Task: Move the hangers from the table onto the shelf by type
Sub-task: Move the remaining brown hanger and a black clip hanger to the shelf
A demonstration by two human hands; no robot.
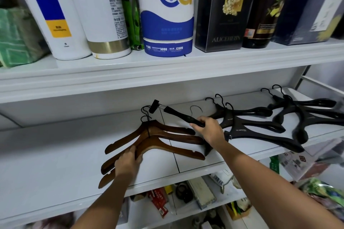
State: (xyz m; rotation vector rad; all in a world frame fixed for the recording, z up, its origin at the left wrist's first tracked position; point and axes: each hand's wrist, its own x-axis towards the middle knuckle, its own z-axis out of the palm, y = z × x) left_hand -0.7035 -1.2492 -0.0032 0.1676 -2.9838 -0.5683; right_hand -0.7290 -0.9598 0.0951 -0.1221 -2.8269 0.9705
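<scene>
Three wooden hangers (154, 143) stacked on shelf (55, 154), left hand (128, 163) fingers curled over lowest; right hand (210, 130) fingers pinching black clip hanger (178, 114), tilted.

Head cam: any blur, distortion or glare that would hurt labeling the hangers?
Head view: wide-angle bend bows the shelf edge and tilts the bottles; top right corner is motion-smeared, as are the lower corners. The wooden hangers under the left hand and the clip hanger in the right hand are sharp. Light is even and soft, with no hard glare.
</scene>
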